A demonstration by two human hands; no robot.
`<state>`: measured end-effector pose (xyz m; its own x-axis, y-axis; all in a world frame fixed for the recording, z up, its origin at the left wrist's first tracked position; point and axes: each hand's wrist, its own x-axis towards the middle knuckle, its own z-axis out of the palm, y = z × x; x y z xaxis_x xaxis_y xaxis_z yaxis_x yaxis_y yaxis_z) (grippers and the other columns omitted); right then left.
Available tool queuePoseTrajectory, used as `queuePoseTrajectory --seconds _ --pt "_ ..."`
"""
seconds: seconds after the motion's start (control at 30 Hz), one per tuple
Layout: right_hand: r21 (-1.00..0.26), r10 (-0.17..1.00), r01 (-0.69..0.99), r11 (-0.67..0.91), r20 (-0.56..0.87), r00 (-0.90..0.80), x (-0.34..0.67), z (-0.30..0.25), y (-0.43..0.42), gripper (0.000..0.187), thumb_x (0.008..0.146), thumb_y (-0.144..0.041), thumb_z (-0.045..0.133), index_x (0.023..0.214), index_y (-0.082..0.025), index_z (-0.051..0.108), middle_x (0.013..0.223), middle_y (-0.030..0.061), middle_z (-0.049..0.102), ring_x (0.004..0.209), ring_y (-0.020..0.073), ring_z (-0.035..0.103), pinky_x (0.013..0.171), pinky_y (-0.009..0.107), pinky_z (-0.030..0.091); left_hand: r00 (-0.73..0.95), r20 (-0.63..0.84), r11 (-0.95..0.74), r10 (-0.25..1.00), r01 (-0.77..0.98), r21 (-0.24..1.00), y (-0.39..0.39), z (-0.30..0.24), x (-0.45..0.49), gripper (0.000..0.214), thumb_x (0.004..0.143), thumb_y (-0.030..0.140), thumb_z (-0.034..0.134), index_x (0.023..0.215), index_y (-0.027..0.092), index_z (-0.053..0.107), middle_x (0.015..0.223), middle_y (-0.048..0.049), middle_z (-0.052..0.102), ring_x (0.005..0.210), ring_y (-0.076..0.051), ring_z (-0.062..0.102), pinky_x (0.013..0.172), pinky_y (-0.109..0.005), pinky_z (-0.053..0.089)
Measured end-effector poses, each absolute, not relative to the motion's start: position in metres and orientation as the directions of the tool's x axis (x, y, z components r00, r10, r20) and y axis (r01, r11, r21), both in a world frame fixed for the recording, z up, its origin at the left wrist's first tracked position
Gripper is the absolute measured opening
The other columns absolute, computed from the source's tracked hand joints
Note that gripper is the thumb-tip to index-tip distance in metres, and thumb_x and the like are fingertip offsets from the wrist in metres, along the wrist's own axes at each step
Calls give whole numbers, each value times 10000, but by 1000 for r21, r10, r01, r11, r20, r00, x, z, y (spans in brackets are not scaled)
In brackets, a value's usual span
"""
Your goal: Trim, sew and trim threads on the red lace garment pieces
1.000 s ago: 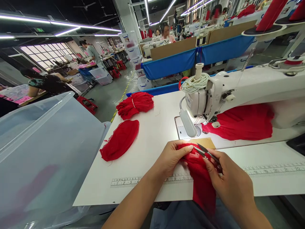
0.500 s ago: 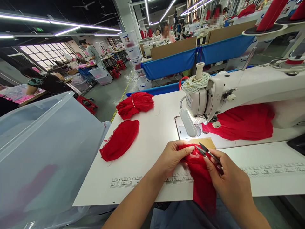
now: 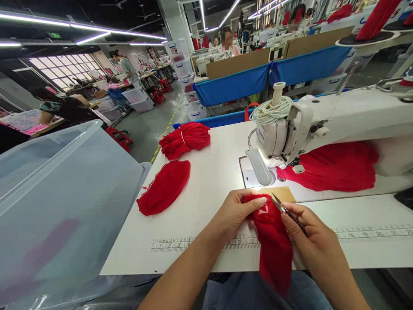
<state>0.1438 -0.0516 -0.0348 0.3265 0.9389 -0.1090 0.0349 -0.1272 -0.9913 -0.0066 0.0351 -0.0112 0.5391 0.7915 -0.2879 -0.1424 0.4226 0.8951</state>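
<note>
My left hand (image 3: 237, 212) pinches the top edge of a red fabric piece (image 3: 272, 245) that hangs over the front edge of the white sewing table (image 3: 206, 181). My right hand (image 3: 309, 234) holds small thread snips (image 3: 285, 208), blades pointing up-left at the fabric's top corner, just right of my left thumb. Behind them a tan card (image 3: 280, 193) lies by the needle plate of the white sewing machine (image 3: 322, 125).
A flat red fabric piece (image 3: 165, 187) and a tied red bundle (image 3: 185, 139) lie at the table's left. More red fabric (image 3: 332, 167) sits under the machine arm. A clear plastic bin (image 3: 61, 202) stands left. Other workers sit at stations behind.
The snips' blades have closed and shifted slightly left toward the fabric's top edge. My head has turned a little, sliding the scene rightward.
</note>
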Motion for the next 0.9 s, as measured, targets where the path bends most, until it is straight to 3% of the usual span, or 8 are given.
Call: queuePoseTrajectory --seconds 0.1,0.2,0.33,0.53,0.63,0.7,0.8,0.9 --pt "-912 904 407 -42 138 403 143 -38 -53 335 843 -519 590 1003 -234 662 885 41 738 689 182 679 584 243 547 524 -280 414 805 -156 897 35 -11 -7 378 644 411 829 835 110 703 649 0 603 458 -39 438 401 -171 283" --pt "-816 864 578 -12 283 417 140 -39 -54 299 868 -499 550 978 -240 652 762 4 730 535 149 647 470 217 510 509 -283 417 813 -169 893 35 -11 -7 342 645 401 829 758 108 694 574 26 557 450 -33 416 430 -174 304" --pt "-731 831 682 14 388 399 137 -40 -54 314 885 -514 513 956 -238 646 763 3 732 501 149 642 436 232 494 511 -279 420 813 -182 889 34 -11 -7 327 645 386 832 758 109 699 588 24 574 477 -37 438 472 -178 340" --pt "-725 842 686 -56 335 423 138 -49 -57 370 908 -557 485 1032 -244 639 875 35 734 571 173 654 496 274 506 498 -294 423 816 -167 891 34 -11 -7 354 628 408 839 738 107 688 621 -1 608 522 -63 497 485 -182 346" --pt "-790 843 607 -87 267 468 136 -48 -57 390 871 -584 520 1026 -250 650 884 40 732 606 193 659 531 293 519 492 -294 417 820 -161 894 34 -9 -6 370 609 418 848 713 105 681 605 -3 607 523 -65 499 500 -187 353" --pt "-879 858 467 -90 170 485 134 -43 -56 383 835 -580 576 1011 -251 663 904 46 729 678 210 669 580 296 536 490 -303 424 817 -154 892 34 -8 -6 388 592 431 855 698 107 669 591 -1 603 516 -69 499 497 -191 349" --pt "-991 904 1 -134 -122 409 133 -34 -54 384 784 -547 679 1021 -245 666 873 39 709 738 201 658 635 270 541 509 -296 428 808 -162 889 33 -6 -5 407 583 445 859 685 112 649 577 10 588 510 -65 486 501 -192 345" --pt "-867 893 -432 -250 -379 244 134 -30 -53 427 709 -499 787 1013 -225 668 698 -4 617 568 115 546 520 192 471 528 -274 409 804 -155 899 32 -4 -5 429 586 478 849 642 123 615 525 42 526 481 -52 431 493 -193 326"
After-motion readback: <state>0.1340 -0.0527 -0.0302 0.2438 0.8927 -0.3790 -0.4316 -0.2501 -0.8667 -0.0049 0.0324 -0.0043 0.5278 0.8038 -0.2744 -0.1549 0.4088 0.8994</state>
